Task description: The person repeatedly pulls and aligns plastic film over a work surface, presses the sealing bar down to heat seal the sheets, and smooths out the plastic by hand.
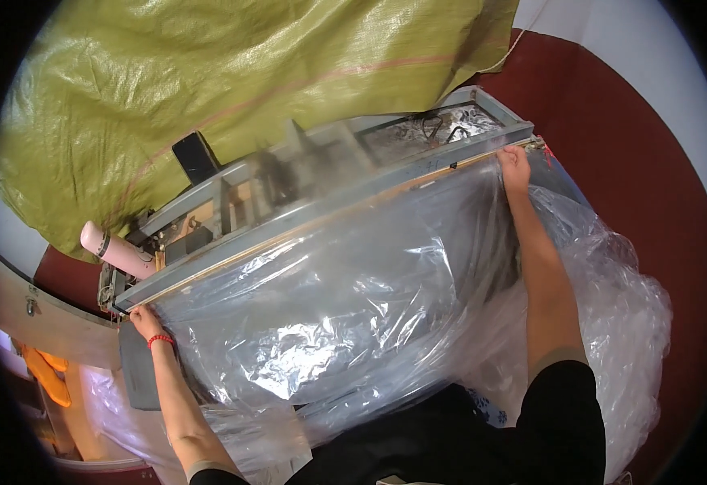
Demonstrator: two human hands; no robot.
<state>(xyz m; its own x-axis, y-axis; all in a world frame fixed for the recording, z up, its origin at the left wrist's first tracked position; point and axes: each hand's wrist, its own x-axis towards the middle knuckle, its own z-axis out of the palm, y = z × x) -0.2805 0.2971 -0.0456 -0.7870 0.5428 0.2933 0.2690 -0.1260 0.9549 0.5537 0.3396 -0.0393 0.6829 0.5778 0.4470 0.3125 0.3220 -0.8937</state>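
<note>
Evidently, the large clear plastic bag (329, 299), spread across mid-frame, is pinched at both ends by the left hand (145, 321) and right hand (513, 166), best kept taut along the long grey metal sealing bar (321, 217).

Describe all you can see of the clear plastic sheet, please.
The clear plastic sheet is thin, glossy and wrinkled. Its top edge lies stretched along the grey machine bar. The left hand pinches one end, the right hand the other. The rest hangs down and bunches into a loose heap at the person's right.
</note>
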